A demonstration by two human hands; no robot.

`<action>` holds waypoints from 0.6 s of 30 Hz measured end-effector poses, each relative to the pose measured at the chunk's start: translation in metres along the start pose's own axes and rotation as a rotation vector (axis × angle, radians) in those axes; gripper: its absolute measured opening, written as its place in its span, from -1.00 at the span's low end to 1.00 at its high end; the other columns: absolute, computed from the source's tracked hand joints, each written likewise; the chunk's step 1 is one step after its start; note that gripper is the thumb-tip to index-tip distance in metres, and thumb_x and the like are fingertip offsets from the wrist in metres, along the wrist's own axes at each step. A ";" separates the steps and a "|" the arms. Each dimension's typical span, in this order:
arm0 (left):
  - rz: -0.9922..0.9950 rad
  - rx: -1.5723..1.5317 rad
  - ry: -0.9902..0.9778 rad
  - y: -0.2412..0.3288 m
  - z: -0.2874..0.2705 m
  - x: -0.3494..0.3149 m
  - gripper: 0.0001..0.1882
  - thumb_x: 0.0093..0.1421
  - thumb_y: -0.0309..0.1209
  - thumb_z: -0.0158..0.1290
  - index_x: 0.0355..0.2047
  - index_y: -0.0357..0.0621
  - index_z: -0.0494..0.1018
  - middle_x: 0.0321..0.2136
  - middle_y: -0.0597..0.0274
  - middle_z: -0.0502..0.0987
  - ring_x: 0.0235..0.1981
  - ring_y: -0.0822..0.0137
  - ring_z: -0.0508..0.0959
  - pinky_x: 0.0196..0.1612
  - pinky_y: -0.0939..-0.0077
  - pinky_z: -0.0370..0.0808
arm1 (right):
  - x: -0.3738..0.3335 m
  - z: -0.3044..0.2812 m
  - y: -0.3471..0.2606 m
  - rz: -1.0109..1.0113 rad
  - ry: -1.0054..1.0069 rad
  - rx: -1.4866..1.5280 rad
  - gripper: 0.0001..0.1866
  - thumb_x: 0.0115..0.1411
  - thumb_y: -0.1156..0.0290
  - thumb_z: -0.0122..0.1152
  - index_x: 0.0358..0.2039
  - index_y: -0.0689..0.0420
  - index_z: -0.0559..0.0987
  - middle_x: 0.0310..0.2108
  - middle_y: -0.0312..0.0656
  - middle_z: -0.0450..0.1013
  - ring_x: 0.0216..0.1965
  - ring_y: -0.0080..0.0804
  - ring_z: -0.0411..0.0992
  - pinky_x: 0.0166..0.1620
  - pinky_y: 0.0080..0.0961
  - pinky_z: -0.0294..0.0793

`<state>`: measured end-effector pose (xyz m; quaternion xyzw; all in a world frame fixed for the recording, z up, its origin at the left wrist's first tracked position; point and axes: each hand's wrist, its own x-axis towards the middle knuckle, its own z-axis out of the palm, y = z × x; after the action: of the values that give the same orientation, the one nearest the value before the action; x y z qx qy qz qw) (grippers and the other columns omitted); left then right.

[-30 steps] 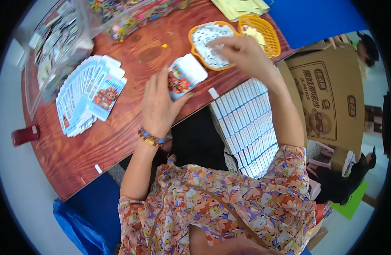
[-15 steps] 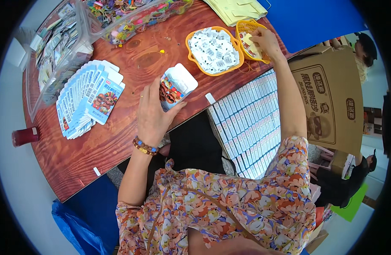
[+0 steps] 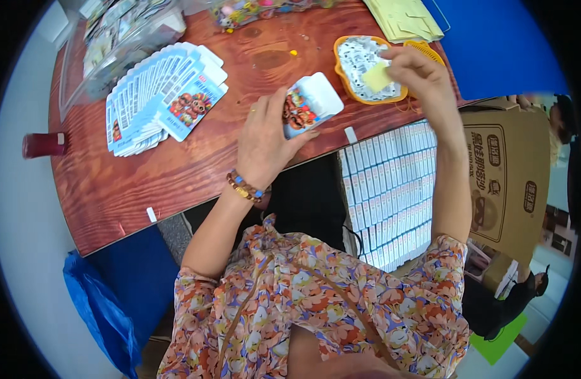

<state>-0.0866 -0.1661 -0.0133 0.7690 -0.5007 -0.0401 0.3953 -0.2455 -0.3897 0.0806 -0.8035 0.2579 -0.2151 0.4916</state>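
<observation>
My left hand [image 3: 265, 134] is wrapped round a small printed carton [image 3: 303, 110] with its white top flap standing up, held over the table's near edge. Between the fingers of my right hand [image 3: 423, 76] is a small yellow paper slip [image 3: 377, 77]. That hand is above the right side of an orange basket [image 3: 342, 74] full of small white printed packets [image 3: 360, 54]. Partly behind my right hand stands a yellow basket [image 3: 429, 50]; its contents are hidden. To the left of the carton lies a fanned stack of flat light-blue cartons [image 3: 157, 95].
Clear plastic bins hold printed packets [image 3: 135, 28] and colourful trinkets [image 3: 252, 11] at the back. Yellow papers [image 3: 404, 22] lie at the back right. Beside the table, rows of packed boxes [image 3: 391, 189] stand near a large brown carton [image 3: 511, 177]. A dark red jar [image 3: 44, 145] sits at the left.
My right hand has come out of the yellow basket with a yellow slip and moved left over the orange basket. My left hand still holds the carton. The whole view has shifted.
</observation>
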 end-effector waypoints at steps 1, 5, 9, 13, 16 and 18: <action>0.001 0.007 -0.001 0.002 -0.002 0.000 -0.15 -0.13 -0.19 0.43 0.13 -0.25 0.31 -0.17 0.00 0.46 -0.13 -0.02 0.50 -0.12 0.14 0.50 | -0.001 0.019 -0.009 -0.059 -0.059 0.010 -0.93 0.16 0.45 0.29 -0.44 0.14 0.61 -0.08 -0.29 0.55 -0.05 -0.49 0.46 0.10 -0.44 0.36; 0.033 0.008 0.034 0.001 -0.009 -0.006 -0.12 -0.12 -0.18 0.43 0.17 -0.24 0.29 -0.16 0.02 0.46 -0.13 0.01 0.50 -0.16 0.16 0.52 | 0.006 0.067 -0.013 -0.169 -0.164 -0.094 -0.92 0.13 0.48 0.29 -0.43 0.21 0.58 -0.07 -0.24 0.52 -0.10 -0.50 0.46 0.00 -0.50 0.40; 0.037 -0.001 0.065 -0.005 -0.011 -0.010 -0.11 -0.12 -0.18 0.43 0.17 -0.25 0.28 -0.16 0.02 0.46 -0.13 0.00 0.50 -0.15 0.16 0.52 | 0.009 0.098 -0.010 -0.186 -0.301 -0.163 -0.89 0.13 0.46 0.28 -0.46 0.24 0.59 -0.08 -0.18 0.54 -0.20 -0.43 0.47 -0.14 -0.44 0.45; 0.006 -0.035 0.131 -0.016 -0.015 -0.014 -0.12 -0.11 -0.21 0.43 0.17 -0.25 0.28 -0.15 -0.02 0.45 -0.13 -0.03 0.50 -0.12 0.13 0.52 | 0.010 0.104 -0.023 -0.411 -0.290 -0.325 -0.90 0.17 0.50 0.23 -0.35 0.24 0.65 -0.08 -0.11 0.55 -0.14 -0.34 0.50 -0.06 -0.39 0.46; -0.049 -0.080 0.176 -0.022 -0.019 -0.015 -0.15 -0.10 -0.23 0.43 0.15 -0.25 0.29 -0.15 -0.04 0.45 -0.12 -0.06 0.50 -0.11 0.12 0.51 | -0.012 0.102 -0.029 -0.480 0.034 -0.364 -0.83 0.19 0.54 0.26 -0.19 0.22 0.64 -0.06 -0.10 0.54 -0.05 -0.34 0.49 -0.04 -0.43 0.51; -0.061 -0.104 0.194 -0.021 -0.016 -0.011 -0.17 -0.10 -0.24 0.43 0.13 -0.25 0.29 -0.16 -0.05 0.45 -0.12 -0.07 0.50 -0.10 0.12 0.51 | -0.035 0.116 -0.018 -0.477 0.092 -0.376 -0.80 0.17 0.57 0.27 -0.16 0.20 0.63 -0.05 -0.09 0.52 -0.05 -0.33 0.49 -0.08 -0.47 0.54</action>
<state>-0.0692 -0.1445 -0.0197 0.7627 -0.4336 -0.0034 0.4798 -0.1996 -0.2821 0.0440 -0.9076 0.1191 -0.3092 0.2577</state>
